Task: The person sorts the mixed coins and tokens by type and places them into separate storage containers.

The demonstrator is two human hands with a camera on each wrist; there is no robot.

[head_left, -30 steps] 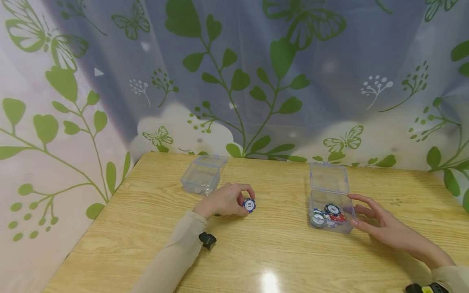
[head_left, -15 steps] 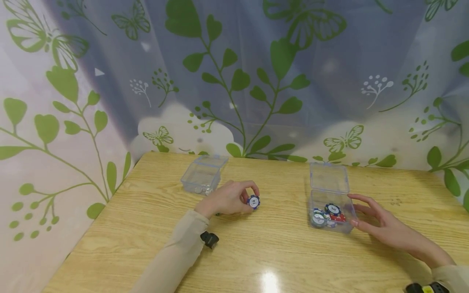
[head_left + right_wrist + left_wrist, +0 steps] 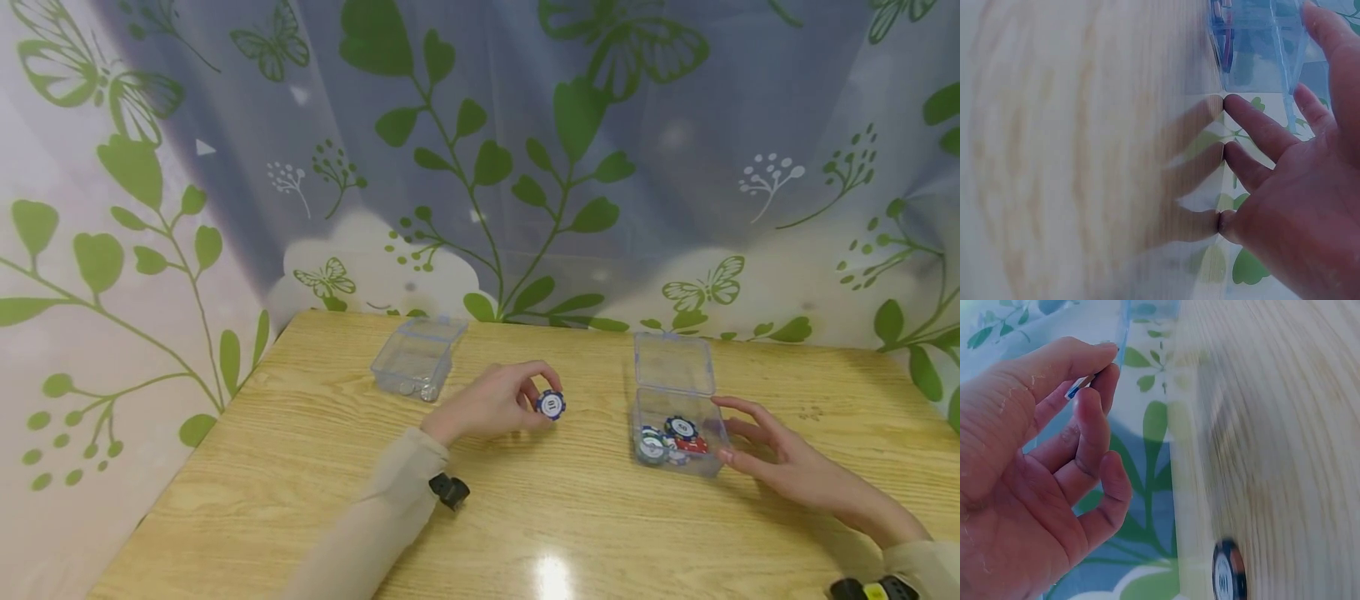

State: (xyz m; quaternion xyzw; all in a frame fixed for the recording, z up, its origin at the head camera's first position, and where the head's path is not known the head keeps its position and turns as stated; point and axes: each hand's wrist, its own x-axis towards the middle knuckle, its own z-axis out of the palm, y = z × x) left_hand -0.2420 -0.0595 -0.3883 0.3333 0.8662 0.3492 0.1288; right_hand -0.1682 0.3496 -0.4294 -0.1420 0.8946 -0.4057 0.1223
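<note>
Between thumb and fingers, my left hand (image 3: 491,404) pinches a blue-and-white poker chip (image 3: 551,405) marked 10, held up over the table. The left wrist view shows this chip (image 3: 1076,389) nearly edge-on at the fingertips. My right hand (image 3: 787,458) is spread at the right side of a clear plastic box (image 3: 672,364), thumb and forefinger at its wall. Several poker chips (image 3: 681,429), blue, red and greenish, lie inside, under a raised lid. Another chip (image 3: 1224,581), marked 100, shows low in the left wrist view; the left arm hides it in the head view.
A second clear box (image 3: 390,357) with its lid open stands at the back left, holding a few silvery round pieces (image 3: 427,390). Behind the wooden table (image 3: 600,517) hangs a leaf-patterned curtain (image 3: 510,167).
My left hand has moved to the right with the chip, away from the left box and towards the right one. The right hand stays where it was beside its box.
</note>
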